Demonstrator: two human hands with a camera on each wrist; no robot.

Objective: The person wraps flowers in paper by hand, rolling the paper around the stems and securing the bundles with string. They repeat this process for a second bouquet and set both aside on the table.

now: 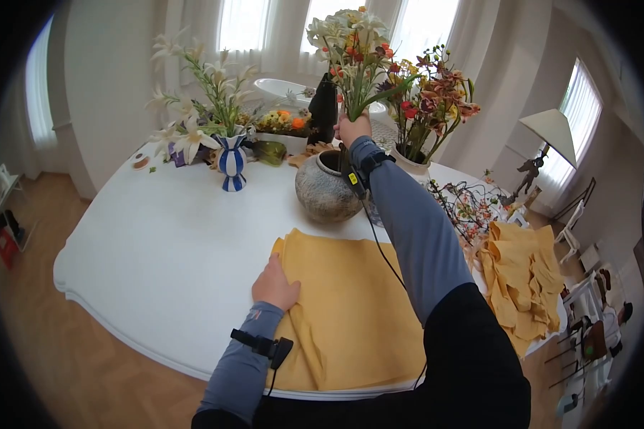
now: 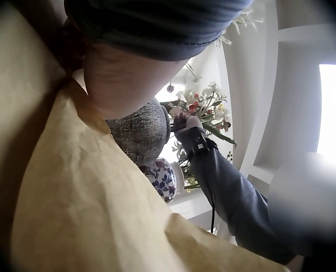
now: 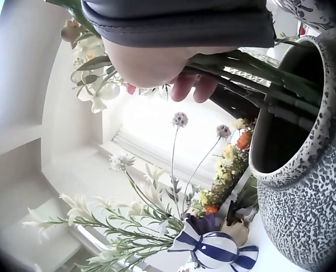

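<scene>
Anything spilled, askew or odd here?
Nothing looks spilled or broken. The yellow pile at the table's right side is crumpled, unlike the flatter yellow sheet the left hand grips. The lampshade looks tilted, though lens distortion may exaggerate it.

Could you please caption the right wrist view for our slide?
Right hand holds flower stems at the mouth of a speckled pot.
</scene>
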